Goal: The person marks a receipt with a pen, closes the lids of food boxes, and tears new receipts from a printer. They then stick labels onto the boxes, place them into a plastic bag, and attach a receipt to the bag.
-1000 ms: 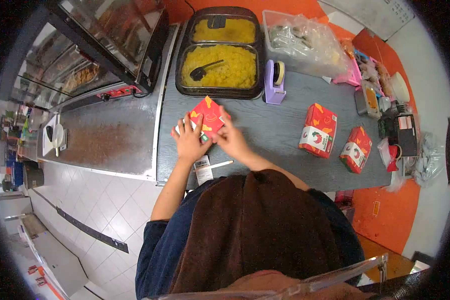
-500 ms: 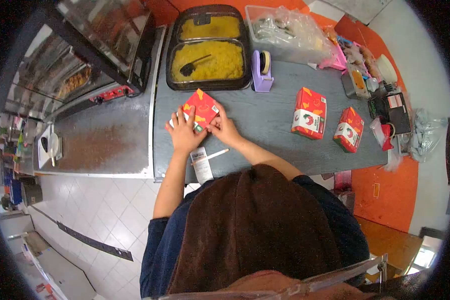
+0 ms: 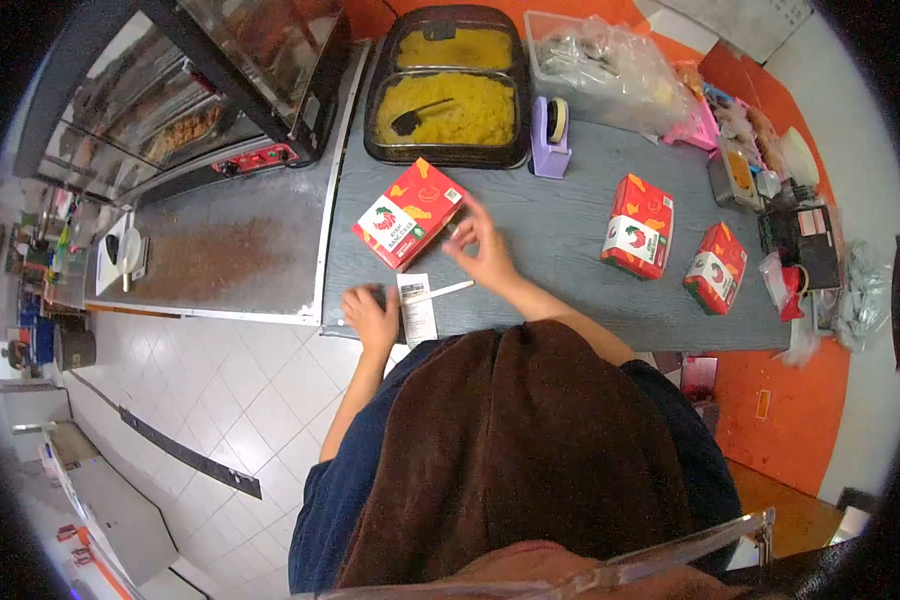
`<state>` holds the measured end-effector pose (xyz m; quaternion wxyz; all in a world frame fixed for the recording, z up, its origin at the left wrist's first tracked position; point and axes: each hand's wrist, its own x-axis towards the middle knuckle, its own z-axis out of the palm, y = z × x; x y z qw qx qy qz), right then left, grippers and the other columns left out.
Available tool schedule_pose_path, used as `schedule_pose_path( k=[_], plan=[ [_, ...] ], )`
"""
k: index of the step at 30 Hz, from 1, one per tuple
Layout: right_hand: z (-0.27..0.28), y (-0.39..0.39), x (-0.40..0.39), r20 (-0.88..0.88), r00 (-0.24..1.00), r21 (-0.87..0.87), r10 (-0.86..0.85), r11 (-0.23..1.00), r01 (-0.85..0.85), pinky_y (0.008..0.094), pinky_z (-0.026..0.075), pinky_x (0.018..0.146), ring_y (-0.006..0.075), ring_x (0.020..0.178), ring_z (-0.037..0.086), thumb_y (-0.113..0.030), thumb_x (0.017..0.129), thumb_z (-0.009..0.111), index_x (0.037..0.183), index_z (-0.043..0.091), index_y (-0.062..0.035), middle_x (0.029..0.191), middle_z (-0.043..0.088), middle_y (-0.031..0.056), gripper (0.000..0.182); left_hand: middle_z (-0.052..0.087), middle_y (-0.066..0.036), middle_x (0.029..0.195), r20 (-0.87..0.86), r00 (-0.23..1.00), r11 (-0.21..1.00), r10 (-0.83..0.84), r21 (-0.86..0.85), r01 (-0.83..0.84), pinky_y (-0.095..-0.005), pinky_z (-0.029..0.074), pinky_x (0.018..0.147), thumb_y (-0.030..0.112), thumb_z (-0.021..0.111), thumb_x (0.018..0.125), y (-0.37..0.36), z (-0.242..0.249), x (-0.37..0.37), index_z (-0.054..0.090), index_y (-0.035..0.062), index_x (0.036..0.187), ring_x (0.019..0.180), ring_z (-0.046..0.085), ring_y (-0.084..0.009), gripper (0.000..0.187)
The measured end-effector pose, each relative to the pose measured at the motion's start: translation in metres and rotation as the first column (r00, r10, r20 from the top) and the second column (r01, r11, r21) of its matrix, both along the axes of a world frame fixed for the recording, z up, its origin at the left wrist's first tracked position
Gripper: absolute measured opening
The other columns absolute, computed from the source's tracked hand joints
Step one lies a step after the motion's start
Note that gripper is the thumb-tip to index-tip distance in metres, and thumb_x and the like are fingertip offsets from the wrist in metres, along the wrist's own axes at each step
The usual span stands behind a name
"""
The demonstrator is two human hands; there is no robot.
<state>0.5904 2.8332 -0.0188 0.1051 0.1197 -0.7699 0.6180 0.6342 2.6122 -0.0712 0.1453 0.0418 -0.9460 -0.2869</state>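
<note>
A red and white printed box (image 3: 410, 212) lies on the grey table, turned at an angle. My right hand (image 3: 482, 250) is beside its right edge, fingers apart and curved, near or touching the side. Lower left, my left hand (image 3: 372, 318) is away from the box, close to the table's front edge; its fingers are bent and partly smeared, and whether it holds anything is unclear. Between the hands a paper slip (image 3: 418, 318) lies flat, with a white pen-like stick (image 3: 442, 292) across it.
Two more red boxes (image 3: 638, 228) (image 3: 716, 268) stand at the right. Behind are a black tray of yellow food (image 3: 450, 105), a purple tape dispenser (image 3: 550, 140) and a plastic tub (image 3: 610, 75). A glass display case (image 3: 200, 110) is at the left.
My left hand has come off the box and moved down toward the front edge. My right hand has opened beside the box, whose printed top now shows. The whole view has shifted slightly.
</note>
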Motion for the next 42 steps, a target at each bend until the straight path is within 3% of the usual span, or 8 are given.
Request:
schedule_pose_path(
  k=[8, 12, 14, 17, 22, 28, 32, 42],
  plan=[
    [-0.029, 0.033, 0.036, 0.089, 0.917, 0.492, 0.388, 0.784, -0.38, 0.0388, 0.043, 0.083, 0.0314, 0.095, 0.053, -0.003, 0.073, 0.059, 0.133, 0.026, -0.014, 0.117, 0.045, 0.0183, 0.069, 0.039, -0.011, 0.118, 0.183, 0.951, 0.955, -0.248, -0.119, 0.272, -0.0434, 0.026, 0.089, 0.043, 0.075, 0.053, -0.01, 0.023, 0.023, 0.049, 0.0087, 0.116, 0.109, 0.035, -0.0297, 0.076],
    [-0.042, 0.099, 0.04, 0.092, 0.987, 0.422, 0.131, 0.893, -0.158, 0.0384, 0.044, 0.08, 0.0278, 0.09, 0.054, -0.004, 0.073, 0.061, 0.134, 0.023, -0.0119, 0.111, 0.047, 0.0179, 0.072, 0.054, -0.009, 0.095, 0.006, 0.986, 0.986, -0.168, 0.02, 0.168, -0.0347, 0.039, 0.079, 0.011, 0.068, 0.065, -0.028, 0.005, 0.025, 0.061, 0.0056, 0.092, 0.093, 0.049, -0.0275, 0.029],
    [-0.035, 0.106, 0.034, 0.054, 0.998, 0.369, -0.035, 0.93, 0.013, 0.0382, 0.045, 0.078, 0.0264, 0.087, 0.054, -0.004, 0.073, 0.062, 0.134, 0.022, -0.0104, 0.109, 0.047, 0.0172, 0.073, 0.059, -0.008, 0.082, 0.028, 0.996, 0.881, -0.082, 0.469, 0.059, -0.0299, 0.044, 0.071, -0.001, 0.059, 0.068, -0.031, 0.007, 0.018, 0.062, 0.0037, 0.085, 0.08, 0.056, -0.022, 0.018],
    [-0.021, 0.105, 0.022, -0.234, 0.947, 0.386, -0.221, 0.873, 0.299, 0.0352, 0.046, 0.073, 0.0216, 0.082, 0.055, -0.005, 0.072, 0.064, 0.134, 0.018, -0.0074, 0.106, 0.049, 0.0136, 0.077, 0.059, -0.008, 0.098, 0.086, 0.969, 0.708, -0.233, 0.698, 0.108, -0.0268, 0.046, 0.076, -0.001, 0.064, 0.072, -0.022, 0.063, -0.021, 0.052, 0.0027, 0.109, 0.086, 0.056, -0.0144, 0.039],
    [-0.007, 0.085, 0.012, -0.003, 0.983, 0.137, -0.181, 0.974, 0.18, 0.0288, 0.045, 0.069, 0.016, 0.076, 0.055, -0.004, 0.075, 0.061, 0.135, 0.011, -0.0078, 0.102, 0.05, 0.0099, 0.078, 0.045, -0.014, 0.121, 0.067, 0.701, 0.616, -0.71, 0.541, 0.573, -0.0325, 0.044, 0.084, 0.003, 0.079, 0.051, 0.029, 0.134, -0.13, 0.024, 0.0145, 0.135, 0.102, 0.051, -0.0243, 0.101],
    [-0.004, 0.084, 0.015, 0.138, 0.99, 0.075, 0.017, 0.997, -0.028, 0.027, 0.045, 0.068, 0.0146, 0.076, 0.054, -0.002, 0.077, 0.058, 0.136, 0.008, -0.009, 0.099, 0.05, 0.0097, 0.077, 0.043, -0.015, 0.118, -0.103, 0.759, 0.75, -0.643, -0.286, 0.597, -0.0399, 0.035, 0.092, 0.029, 0.082, 0.048, 0.035, 0.086, -0.169, 0.049, 0.0073, 0.108, 0.11, 0.04, -0.0336, 0.072],
    [-0.015, 0.089, 0.015, 0.192, 0.981, 0.014, -0.017, 1.0, 0.015, 0.0268, 0.045, 0.067, 0.0141, 0.076, 0.055, -0.001, 0.078, 0.057, 0.136, 0.007, -0.0101, 0.098, 0.049, 0.0102, 0.077, 0.046, -0.016, 0.115, 0.283, 0.733, 0.786, -0.619, 0.206, 0.583, -0.0365, 0.044, 0.082, 0.033, 0.076, 0.059, 0.029, 0.076, -0.155, 0.051, 0.0047, 0.103, 0.103, 0.048, -0.0311, 0.058],
    [-0.011, 0.06, -0.002, 0.288, 0.957, -0.302, 0.033, 0.951, 0.058, 0.0227, 0.044, 0.068, 0.0107, 0.075, 0.054, 0.004, 0.081, 0.051, 0.135, 0.009, -0.0102, 0.093, 0.048, 0.0085, 0.07, 0.017, -0.015, 0.141, 0.185, 0.836, 0.806, -0.517, -0.223, 0.548, -0.0594, 0.02, 0.096, 0.034, 0.06, 0.076, 0.073, 0.077, -0.066, 0.048, 0.0162, 0.121, 0.126, 0.022, -0.0368, 0.051]
  ],
)
